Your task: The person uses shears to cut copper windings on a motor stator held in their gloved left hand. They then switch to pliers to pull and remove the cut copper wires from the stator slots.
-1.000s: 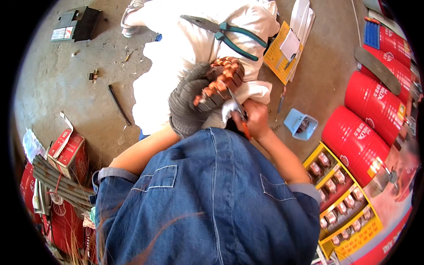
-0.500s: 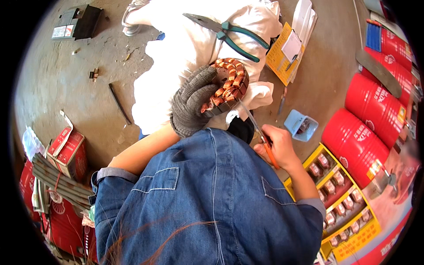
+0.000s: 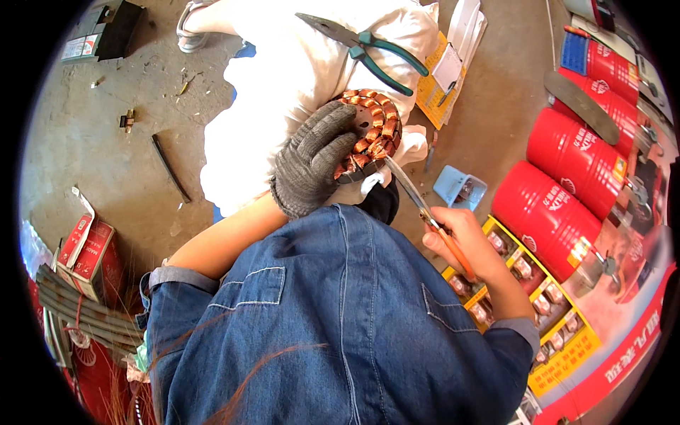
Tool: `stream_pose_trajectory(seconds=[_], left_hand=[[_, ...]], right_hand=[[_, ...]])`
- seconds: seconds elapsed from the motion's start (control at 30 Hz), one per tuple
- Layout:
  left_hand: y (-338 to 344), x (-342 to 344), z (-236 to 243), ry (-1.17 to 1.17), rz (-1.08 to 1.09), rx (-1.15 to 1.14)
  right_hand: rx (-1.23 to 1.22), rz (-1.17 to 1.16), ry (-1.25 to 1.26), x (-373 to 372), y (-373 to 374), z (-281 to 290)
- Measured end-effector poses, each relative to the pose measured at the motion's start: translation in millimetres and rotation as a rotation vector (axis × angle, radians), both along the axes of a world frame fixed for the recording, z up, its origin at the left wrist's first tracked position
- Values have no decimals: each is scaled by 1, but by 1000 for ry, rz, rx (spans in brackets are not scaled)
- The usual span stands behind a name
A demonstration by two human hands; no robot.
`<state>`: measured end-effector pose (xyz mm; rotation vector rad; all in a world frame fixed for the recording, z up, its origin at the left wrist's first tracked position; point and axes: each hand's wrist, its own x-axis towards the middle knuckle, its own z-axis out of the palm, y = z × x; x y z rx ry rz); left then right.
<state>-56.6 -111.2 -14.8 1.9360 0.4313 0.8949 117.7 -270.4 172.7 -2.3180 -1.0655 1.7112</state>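
Observation:
A ring-shaped stator with copper wire coils point(image 3: 388, 126) rests on the white cloth over my lap. My left hand point(image 3: 312, 159), in a dark grey knitted glove, is closed around its left side, fingers reaching over the inner opening. From the right, long-nosed pliers with orange handles point(image 3: 409, 185) reach to the stator's near edge, the tip close to or against loose copper strands. Bare, my right hand point(image 3: 464, 237) is wrapped round those handles. Large pliers with green handles point(image 3: 361, 53) lie on the cloth just beyond the stator.
A blue plastic box point(image 3: 459, 188) sits on the floor to my right, near a yellow rack of small packs point(image 3: 559, 315) and red drums point(image 3: 549, 219). At left are a red carton point(image 3: 88, 255), a bundle of grey hoses point(image 3: 88, 308) and a black battery point(image 3: 106, 32).
The stator has turned so more of its coil face shows, and my gloved fingers lie further over it. My right hand has moved slightly outward with the orange-handled pliers. The whole view has shifted.

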Motion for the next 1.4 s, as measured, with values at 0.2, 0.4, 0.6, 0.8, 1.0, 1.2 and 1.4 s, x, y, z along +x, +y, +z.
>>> stream_pose_trajectory(seconds=[0.2,0.4,0.6,0.8,1.0,1.2,1.4], left_hand=[[1,0,2,9,1,3],[2,0,1,13,5,-8],[2,0,1,-9,2,-38],[1,0,-7,-44,-9,-39],[2,-2,-2,-16,-20,-28],[1,0,-6,-23,-37,-13],[4,-1,1,-18,-19,-42]], right_hand=[[-138,-40,-31,-3,24,25],[-210,12,-54,-1,39,39],[-271,19,-42,1,47,48],[-263,-39,-5,1,49,50],[-367,-38,-13,1,69,59],[-457,173,-9,8,121,73],[-486,370,-81,15,144,71]])
